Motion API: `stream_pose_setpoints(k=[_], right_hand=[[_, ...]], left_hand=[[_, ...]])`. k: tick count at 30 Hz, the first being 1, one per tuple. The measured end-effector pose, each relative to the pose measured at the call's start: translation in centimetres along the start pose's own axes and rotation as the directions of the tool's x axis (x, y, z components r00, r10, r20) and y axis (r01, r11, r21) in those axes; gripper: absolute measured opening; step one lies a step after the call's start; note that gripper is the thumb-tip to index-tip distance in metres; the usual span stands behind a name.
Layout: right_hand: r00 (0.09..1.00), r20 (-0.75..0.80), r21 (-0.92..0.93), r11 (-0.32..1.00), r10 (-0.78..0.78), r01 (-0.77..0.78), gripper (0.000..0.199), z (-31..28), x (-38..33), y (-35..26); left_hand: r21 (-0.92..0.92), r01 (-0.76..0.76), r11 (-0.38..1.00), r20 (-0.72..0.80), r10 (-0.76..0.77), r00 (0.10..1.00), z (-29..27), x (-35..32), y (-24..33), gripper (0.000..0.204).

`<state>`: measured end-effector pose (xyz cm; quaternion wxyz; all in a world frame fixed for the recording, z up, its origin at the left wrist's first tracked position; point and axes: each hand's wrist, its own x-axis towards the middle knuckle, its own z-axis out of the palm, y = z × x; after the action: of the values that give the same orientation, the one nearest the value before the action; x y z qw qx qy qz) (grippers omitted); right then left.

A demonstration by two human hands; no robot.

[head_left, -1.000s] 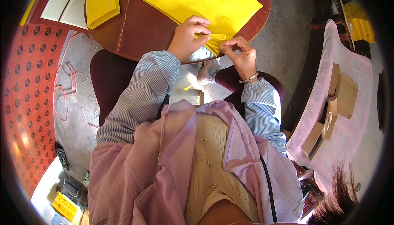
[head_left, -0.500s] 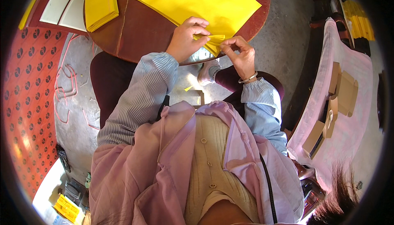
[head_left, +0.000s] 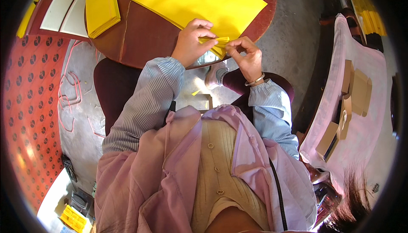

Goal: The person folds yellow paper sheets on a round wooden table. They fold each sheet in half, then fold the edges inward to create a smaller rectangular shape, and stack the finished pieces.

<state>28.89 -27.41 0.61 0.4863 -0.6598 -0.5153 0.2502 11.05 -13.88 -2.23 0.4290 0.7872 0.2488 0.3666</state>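
Note:
A stack of yellow sheets [head_left: 204,1], paper or thin cloth, lies on a round brown table [head_left: 148,33]. One corner of it points toward me over the table's near edge. At that corner my left hand [head_left: 193,41] pinches the folded-up yellow layers between thumb and fingers. From the other side my right hand [head_left: 246,56], with a bracelet at the wrist, holds the same corner between thumb and forefinger. Exactly how many layers each hand grips is hidden by the fingers.
Another yellow stack [head_left: 102,5], long and narrow, lies at the table's left. White panels [head_left: 63,3] stand beyond it. On the right, open cardboard boxes [head_left: 359,92] rest on a pink cloth [head_left: 331,84]. A red patterned sheet [head_left: 34,105] covers the far left.
The view has shifted slightly, moving the table a little left in the picture. Both hands keep their hold at the yellow corner, with the right fingertips slightly closer to the left hand.

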Motion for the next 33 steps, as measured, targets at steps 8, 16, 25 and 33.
stream_pose_setpoints(k=[8,16,25,33], right_hand=[[0.998,-0.012,-0.009,0.998,-0.058,0.058,0.014,0.2,-0.1,-0.6],[0.965,0.001,-0.186,0.949,-0.261,0.256,0.017,-0.3,0.1,-0.6],[0.998,-0.009,-0.082,0.995,-0.066,0.065,0.014,0.1,0.0,-0.3],[1.0,0.001,-0.049,0.999,-0.005,0.005,0.015,0.2,0.1,-0.2]], left_hand=[[-0.007,0.06,0.998,-0.061,-0.06,0.996,0.7,0.1,0.7,0.016],[-0.007,0.169,0.986,-0.065,-0.169,0.983,0.7,0.4,1.2,0.018],[-0.011,0.178,0.984,-0.023,-0.178,0.984,0.3,0.3,1.4,0.02],[-0.001,0.118,0.993,0.027,-0.118,0.993,-0.4,0.3,0.9,0.018]])
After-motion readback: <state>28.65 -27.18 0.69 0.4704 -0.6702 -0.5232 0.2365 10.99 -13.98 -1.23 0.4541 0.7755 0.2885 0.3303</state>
